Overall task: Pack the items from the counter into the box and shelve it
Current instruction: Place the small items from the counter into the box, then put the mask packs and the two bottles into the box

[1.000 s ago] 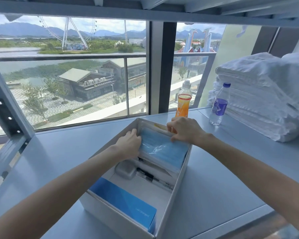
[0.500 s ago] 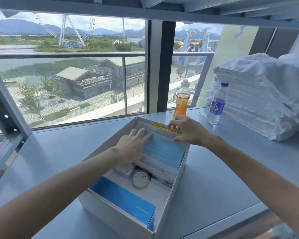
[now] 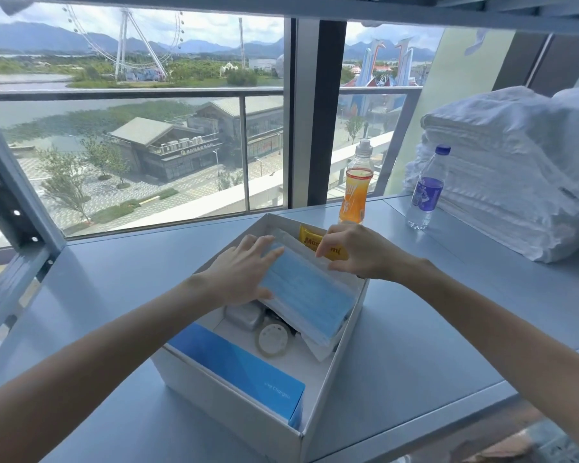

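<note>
Mask pack (image 3: 310, 297) in box (image 3: 228, 404) near counter's (image 3: 422, 342) front edge; left hand (image 3: 241, 274) flat on it, right hand (image 3: 361, 253) in a pinch on it

Both forearms reach forward, left hand (image 3: 244, 272) flat with straight fingers, right hand (image 3: 358, 253) curled into a pinch.

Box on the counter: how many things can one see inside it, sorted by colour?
Blue: 2 (mask pack, carton)
Yellow: 1 (packet)
Grey: 1 (case)
White: 1 (round disc)
Total: 5 visible; more may lie under the mask pack.
</note>
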`<control>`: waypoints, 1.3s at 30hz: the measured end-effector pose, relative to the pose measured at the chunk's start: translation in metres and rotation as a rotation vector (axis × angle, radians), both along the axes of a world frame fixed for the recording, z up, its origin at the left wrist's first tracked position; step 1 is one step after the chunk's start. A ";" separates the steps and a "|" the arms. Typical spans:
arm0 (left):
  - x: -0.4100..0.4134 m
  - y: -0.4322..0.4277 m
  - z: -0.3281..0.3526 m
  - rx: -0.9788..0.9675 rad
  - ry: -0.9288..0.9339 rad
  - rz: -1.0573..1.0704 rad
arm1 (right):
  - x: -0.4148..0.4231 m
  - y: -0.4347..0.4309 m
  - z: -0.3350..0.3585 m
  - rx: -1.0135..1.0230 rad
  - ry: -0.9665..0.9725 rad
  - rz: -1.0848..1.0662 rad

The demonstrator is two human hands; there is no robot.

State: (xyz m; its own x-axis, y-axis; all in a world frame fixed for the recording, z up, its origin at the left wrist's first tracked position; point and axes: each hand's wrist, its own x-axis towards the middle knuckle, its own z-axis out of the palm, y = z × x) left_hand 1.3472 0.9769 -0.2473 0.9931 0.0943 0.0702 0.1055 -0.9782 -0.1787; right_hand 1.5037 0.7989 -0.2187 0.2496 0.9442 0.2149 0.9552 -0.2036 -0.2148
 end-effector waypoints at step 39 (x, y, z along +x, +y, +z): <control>0.071 -0.147 0.012 -0.575 -0.156 0.243 | 0.203 -0.034 0.028 0.122 0.097 0.012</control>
State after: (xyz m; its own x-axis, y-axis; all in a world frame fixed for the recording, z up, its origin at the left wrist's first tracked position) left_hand 1.4181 0.8297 -0.2355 0.9207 0.3813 0.0836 0.3188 -0.8580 0.4026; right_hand 1.7071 0.7651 -0.1908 0.2637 0.9156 0.3034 0.9309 -0.1592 -0.3288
